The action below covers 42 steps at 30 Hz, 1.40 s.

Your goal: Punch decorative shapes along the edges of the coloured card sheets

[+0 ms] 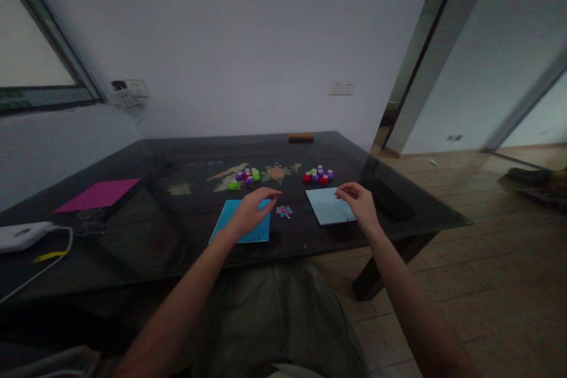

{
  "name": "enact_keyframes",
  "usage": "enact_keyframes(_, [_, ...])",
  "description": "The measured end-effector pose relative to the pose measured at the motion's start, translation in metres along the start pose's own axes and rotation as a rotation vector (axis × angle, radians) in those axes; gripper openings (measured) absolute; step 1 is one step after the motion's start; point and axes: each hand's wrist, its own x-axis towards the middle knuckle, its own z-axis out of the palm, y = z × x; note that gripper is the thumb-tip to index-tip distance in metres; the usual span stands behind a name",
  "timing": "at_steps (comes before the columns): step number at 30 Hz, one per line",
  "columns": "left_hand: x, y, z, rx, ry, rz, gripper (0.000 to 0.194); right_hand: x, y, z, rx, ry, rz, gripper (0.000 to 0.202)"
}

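Note:
My left hand [254, 209] hovers over a bright blue sheet [234, 218], its fingers stretched towards the right and the thumb apart. Just beyond its fingertips lies a small pile of pink, white and blue bits [284, 211]. Over a pale blue-white sheet [325, 207], my right hand [359, 202] has thumb and fingertips pinched together; anything between them is too small to make out. Small dark marks run along the near edge of both sheets. Behind the sheets sit two clusters of small round googly-eyed figures, the left cluster [248, 177] and the right cluster [318, 175], in green, purple and red.
The dark glossy table [177, 230] carries a magenta sheet [100, 195] and a white device [26, 236] with a cable at left. A black flat object [392, 199] lies right of my right hand. A brown block [301, 137] rests at the far edge by the wall.

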Motion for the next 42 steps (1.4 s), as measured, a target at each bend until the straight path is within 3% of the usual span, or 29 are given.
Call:
enact_keyframes(3, [0.000, -0.057, -0.026, 0.137, -0.033, -0.059, 0.031, 0.002, -0.017, 0.047, 0.044, -0.208, -0.037, 0.022])
enact_keyframes(6, [-0.007, -0.101, -0.037, 0.196, -0.074, -0.097, 0.031, 0.010, -0.026, 0.102, -0.060, -0.461, -0.120, 0.017])
enact_keyframes(9, [-0.017, -0.123, -0.038, 0.172, -0.100, -0.171, 0.034, 0.022, -0.029, 0.150, -0.325, -0.630, -0.178, 0.018])
enact_keyframes(12, [-0.023, -0.130, -0.036, 0.152, -0.174, -0.249, 0.044, 0.031, -0.026, 0.178, -0.535, -0.689, -0.148, 0.025])
enact_keyframes(16, [-0.025, -0.130, -0.035, 0.219, -0.227, -0.314, 0.062, 0.029, -0.022, 0.186, -0.730, -0.753, -0.183, 0.054])
enact_keyframes(19, [-0.025, -0.129, -0.034, 0.285, -0.239, -0.328, 0.065, 0.025, -0.022, 0.186, -0.839, -0.749, -0.216, 0.068])
enact_keyframes(26, [-0.025, -0.132, -0.031, 0.338, -0.212, -0.376, 0.066, 0.038, -0.020, 0.194, -0.856, -0.820, -0.218, 0.066])
enact_keyframes(31, [-0.027, -0.135, -0.028, 0.386, -0.152, -0.417, 0.065, 0.043, -0.013, 0.197, -0.824, -0.780, -0.254, 0.066])
enact_keyframes(42, [-0.025, -0.144, -0.029, 0.367, -0.133, -0.289, 0.065, 0.039, -0.011, 0.196, -0.751, -0.714, -0.239, 0.064])
